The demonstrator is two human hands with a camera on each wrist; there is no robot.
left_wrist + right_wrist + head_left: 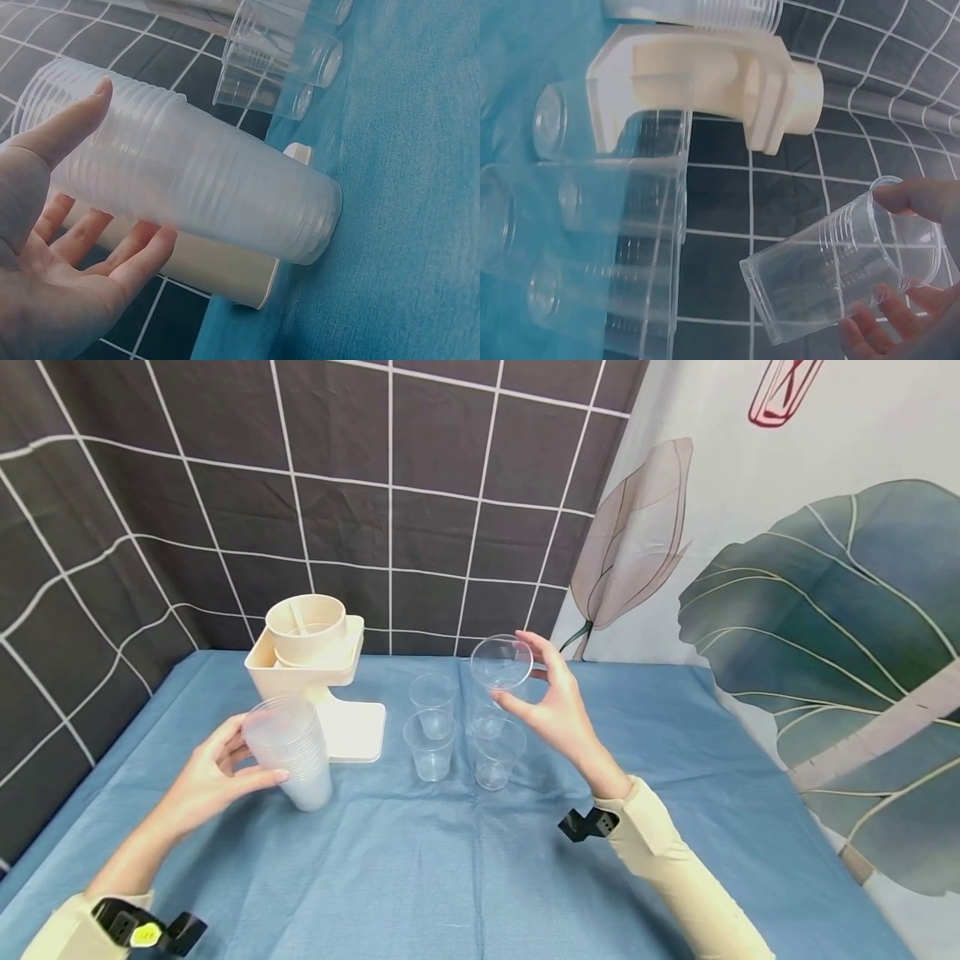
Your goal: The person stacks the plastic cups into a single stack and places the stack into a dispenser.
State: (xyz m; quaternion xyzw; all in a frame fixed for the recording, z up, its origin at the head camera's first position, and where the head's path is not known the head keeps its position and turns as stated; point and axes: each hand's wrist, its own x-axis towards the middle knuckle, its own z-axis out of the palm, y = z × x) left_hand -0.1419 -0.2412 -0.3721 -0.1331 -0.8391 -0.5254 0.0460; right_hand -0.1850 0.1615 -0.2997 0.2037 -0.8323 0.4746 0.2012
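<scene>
My left hand [213, 777] holds a stack of nested clear plastic cups [291, 760] near its rims, thumb on one side and fingers on the other. The stack leans slightly; whether its base touches the cloth, I cannot tell. My right hand [561, 714] pinches a single clear plastic cup [501, 662] by the rim. In the right wrist view that cup [821, 266] hangs above the table, tilted. Several more clear cups stand upright close together, including a front left cup [432, 747] and a front right cup [498, 757]. The held cup partly covers the back right one.
Behind the stack stands a cream plastic holder [341, 672] with a round cup-like part [306, 622] on top and a flat base. A blue cloth [390, 877] covers the table. Dark gridded fabric [442, 460] hangs along the back and left, leaf-patterned fabric [810, 602] on the right.
</scene>
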